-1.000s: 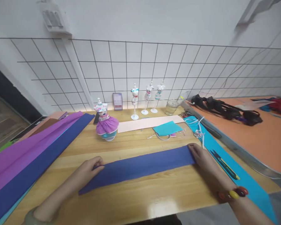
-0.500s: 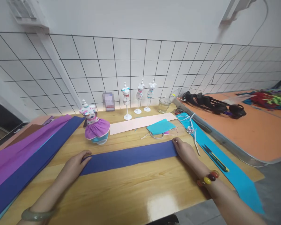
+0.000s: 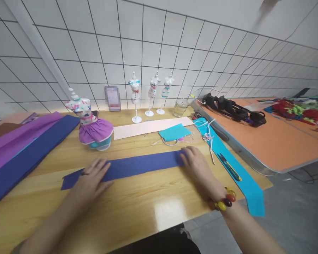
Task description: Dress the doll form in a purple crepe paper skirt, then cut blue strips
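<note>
A navy blue fabric strip lies flat across the wooden table, its left end turned at a slight angle. My left hand rests palm down on the strip near that end, fingers stretched out and a little apart. At the strip's right end, my right hand lies over the fabric with its fingers extended and slightly bent; the fabric's edge is hidden beneath them. Beyond the strip are a pale pink strip and a turquoise fabric piece. Yellow-handled thread snips lie on a long turquoise strip to the right.
A small dress form in a purple skirt stands behind my left hand. Several bare mini dress forms and a glass cup line the back. Folded fabrics lie left; an orange table with black straps adjoins right.
My left hand has gone from pinching the strip's left end to lying flat on it, further in. My right hand's fingers have moved onto the right end. The view has tilted and shifted.
</note>
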Motion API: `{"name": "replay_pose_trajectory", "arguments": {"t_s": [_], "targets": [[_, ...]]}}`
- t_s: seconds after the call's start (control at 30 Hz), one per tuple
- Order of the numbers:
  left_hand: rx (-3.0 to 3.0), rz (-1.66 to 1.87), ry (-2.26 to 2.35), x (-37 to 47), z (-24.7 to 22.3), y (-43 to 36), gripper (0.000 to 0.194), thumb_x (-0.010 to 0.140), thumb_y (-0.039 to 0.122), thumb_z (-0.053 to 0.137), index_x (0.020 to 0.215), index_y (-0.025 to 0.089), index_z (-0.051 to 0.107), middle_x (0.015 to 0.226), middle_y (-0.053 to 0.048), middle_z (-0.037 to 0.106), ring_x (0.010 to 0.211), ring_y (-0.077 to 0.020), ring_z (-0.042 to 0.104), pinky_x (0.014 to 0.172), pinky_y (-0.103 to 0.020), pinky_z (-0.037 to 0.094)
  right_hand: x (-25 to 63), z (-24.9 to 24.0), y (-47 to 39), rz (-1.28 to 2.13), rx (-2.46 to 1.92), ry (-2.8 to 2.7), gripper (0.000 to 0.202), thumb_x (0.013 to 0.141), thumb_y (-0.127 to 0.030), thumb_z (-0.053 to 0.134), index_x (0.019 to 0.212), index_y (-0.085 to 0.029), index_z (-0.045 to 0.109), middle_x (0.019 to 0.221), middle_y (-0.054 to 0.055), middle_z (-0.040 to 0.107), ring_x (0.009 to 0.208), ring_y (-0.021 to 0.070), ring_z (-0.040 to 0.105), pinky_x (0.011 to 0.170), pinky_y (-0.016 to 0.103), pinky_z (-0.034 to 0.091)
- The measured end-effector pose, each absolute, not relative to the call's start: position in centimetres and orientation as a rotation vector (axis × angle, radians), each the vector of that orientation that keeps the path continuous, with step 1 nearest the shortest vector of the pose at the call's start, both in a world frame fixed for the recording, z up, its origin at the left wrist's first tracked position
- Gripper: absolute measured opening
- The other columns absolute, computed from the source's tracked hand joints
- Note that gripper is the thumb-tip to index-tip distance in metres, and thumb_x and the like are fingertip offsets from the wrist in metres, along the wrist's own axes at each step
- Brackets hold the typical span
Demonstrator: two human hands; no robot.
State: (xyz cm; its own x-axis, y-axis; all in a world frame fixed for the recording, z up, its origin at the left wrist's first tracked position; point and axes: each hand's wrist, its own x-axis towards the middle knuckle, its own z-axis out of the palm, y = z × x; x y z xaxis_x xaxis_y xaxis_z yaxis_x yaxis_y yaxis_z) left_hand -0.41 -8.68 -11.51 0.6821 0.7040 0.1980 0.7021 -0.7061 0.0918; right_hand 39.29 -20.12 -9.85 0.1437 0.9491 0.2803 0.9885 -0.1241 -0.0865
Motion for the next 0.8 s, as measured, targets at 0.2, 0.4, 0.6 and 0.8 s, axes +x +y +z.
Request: {"name": "replay_pose_trajectory", "arguments": {"t_s": [0.2,0.4,0.6,0.8], "targets": [[2.867,0.045,1.197,1.2,-12.1,-10.6,0.069,0.083,0.063,0.035,0.14,0.025,0.031,0.147,-0.007,0.031,0.135,-0.0318,0.027,0.107,-0.052,0.025,36.1,-11.6,-20.7,-0.012,-1.902,-2.252,0.056,0.091,-0.05,0.037,0.139,-0.02,0.038,0.145,0.015,0.033,0.135,0.0315,0.024,0.105,0.053,0.027],[2.842,0.044,1.248,0.7,-11.7,-11.0,0.063,0.084,0.061,0.036,0.139,0.032,0.027,0.147,-0.006,0.028,0.135,-0.0334,0.026,0.105,-0.057,0.022,36.4,-12.3,-21.0,0.1,-1.919,-2.229,0.061,0.09,-0.056,0.034,0.142,-0.024,0.032,0.147,0.013,0.03,0.137,0.0304,0.018,0.107,0.055,0.022],[2.832,0.044,1.237,0.9,-11.5,-11.0,0.062,0.084,0.06,0.036,0.139,0.035,0.023,0.147,-0.004,0.027,0.135,-0.0331,0.026,0.105,-0.057,0.023,37.6,-11.0,-19.6,0.057,-1.885,-2.115,0.047,0.094,-0.042,0.033,0.129,-0.018,0.051,0.134,0.014,0.049,0.122,0.0263,0.046,0.1,0.042,0.039],[2.805,-0.019,1.273,1.2,-10.7,-11.2,0.063,0.083,0.062,0.037,0.138,0.033,0.027,0.146,-0.005,0.028,0.135,-0.0338,0.026,0.105,-0.059,0.024,39.2,-9.3,-15.3,-0.101,-1.845,-2.065,0.034,0.094,-0.023,0.033,0.102,-0.02,0.066,0.102,0.01,0.066,0.097,0.0226,0.058,0.085,0.036,0.045]]}}
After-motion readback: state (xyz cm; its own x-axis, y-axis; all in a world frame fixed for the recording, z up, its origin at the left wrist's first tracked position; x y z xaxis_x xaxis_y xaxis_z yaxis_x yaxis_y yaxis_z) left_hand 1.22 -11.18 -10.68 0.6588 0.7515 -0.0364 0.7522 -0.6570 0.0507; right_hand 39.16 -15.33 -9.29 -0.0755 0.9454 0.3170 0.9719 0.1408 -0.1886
